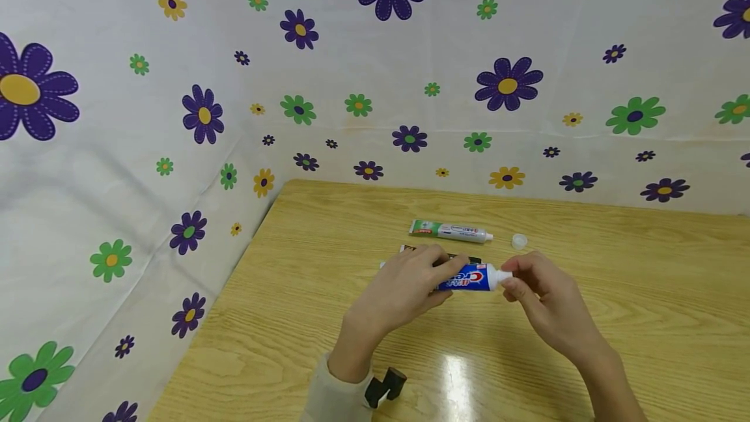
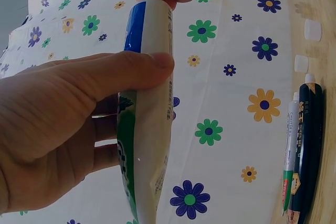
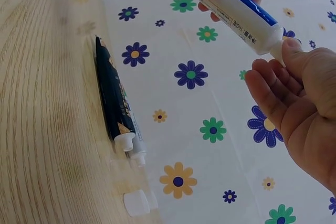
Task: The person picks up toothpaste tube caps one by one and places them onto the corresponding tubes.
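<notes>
My left hand (image 1: pixel 398 288) grips a blue and white toothpaste tube (image 1: pixel 473 277) around its middle, the thumb lying across it in the left wrist view. The tube is raised above the table, its nozzle end toward the right. At that end my right hand (image 1: pixel 553 301) pinches the small white cap (image 3: pixel 277 51) between thumb and index finger. The other right fingers curl loosely below the thumb in the right wrist view. Behind the held tube lies a black toothpaste tube (image 3: pixel 111 87), mostly covered in the head view. A green and white toothpaste tube (image 1: pixel 459 232) lies farther back.
A loose white cap (image 1: pixel 519 241) sits on the wooden table (image 1: pixel 281 318), right of the lying tubes. Another white cap (image 2: pixel 301 63) shows near it in the left wrist view. A flower-patterned sheet (image 1: pixel 433 38) hangs along the back and left.
</notes>
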A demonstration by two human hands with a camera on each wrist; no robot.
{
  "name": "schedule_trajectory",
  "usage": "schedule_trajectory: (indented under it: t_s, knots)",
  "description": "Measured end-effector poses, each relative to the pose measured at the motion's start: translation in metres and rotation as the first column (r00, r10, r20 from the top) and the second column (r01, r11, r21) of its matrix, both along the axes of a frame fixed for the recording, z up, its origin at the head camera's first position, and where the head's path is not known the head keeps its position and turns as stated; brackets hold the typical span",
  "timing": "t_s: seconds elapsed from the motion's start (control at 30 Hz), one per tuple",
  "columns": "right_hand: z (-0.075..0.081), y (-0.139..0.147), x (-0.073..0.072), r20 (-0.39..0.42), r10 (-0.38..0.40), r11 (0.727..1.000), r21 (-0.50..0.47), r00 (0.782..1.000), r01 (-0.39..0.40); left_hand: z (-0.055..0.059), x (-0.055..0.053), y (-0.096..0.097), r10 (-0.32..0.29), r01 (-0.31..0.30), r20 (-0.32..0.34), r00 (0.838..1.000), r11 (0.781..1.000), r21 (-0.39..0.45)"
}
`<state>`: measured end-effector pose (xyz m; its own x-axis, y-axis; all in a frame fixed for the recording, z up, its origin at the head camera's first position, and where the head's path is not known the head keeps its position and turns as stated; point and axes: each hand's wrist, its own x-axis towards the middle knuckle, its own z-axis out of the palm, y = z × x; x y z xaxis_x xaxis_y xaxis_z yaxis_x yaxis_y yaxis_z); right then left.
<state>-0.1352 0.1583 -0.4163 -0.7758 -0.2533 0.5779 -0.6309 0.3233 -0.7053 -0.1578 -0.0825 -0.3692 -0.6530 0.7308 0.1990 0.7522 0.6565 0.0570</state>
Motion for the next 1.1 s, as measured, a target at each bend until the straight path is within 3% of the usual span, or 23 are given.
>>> schedule_trajectory:
  t_s: [0.23, 0.37, 0.6, 0.77, 1.0, 1.1]
  knots:
    - [-0.001, -0.002, -0.001, -0.07, -0.03, 0.999, 0.007, 0.997, 0.031, 0.0, 0.0, 0.001, 0.005, -0.005, -0.001, 1.0, 1.0, 0.011]
    - [-0.001, -0.004, 0.0, -0.058, -0.071, 0.997, -0.03, 0.996, 0.069, 0.0, 0.0, 0.001, 0.009, -0.008, -0.027, 1.0, 0.999, 0.038]
    - [0.004, -0.011, 0.003, 0.054, -0.084, 0.987, -0.135, 0.995, 0.091, 0.0, 0.0, 0.0, 0.007, -0.001, -0.077, 0.997, 0.997, 0.082]
    - [0.008, -0.015, 0.006, 0.155, -0.136, 0.977, -0.14, 0.978, 0.158, 0.001, 0.0, 0.001, 0.006, 0.004, -0.119, 0.993, 0.997, 0.078]
    - [0.012, -0.012, 0.009, 0.301, -0.109, 0.978, -0.14, 0.947, 0.157, -0.002, 0.001, 0.005, 0.02, -0.008, -0.261, 0.965, 0.999, 0.045]
    - [0.013, -0.01, 0.01, 0.343, -0.076, 0.977, -0.16, 0.936, 0.138, -0.003, 0.002, 0.005, 0.027, -0.015, -0.278, 0.96, 0.999, 0.045]
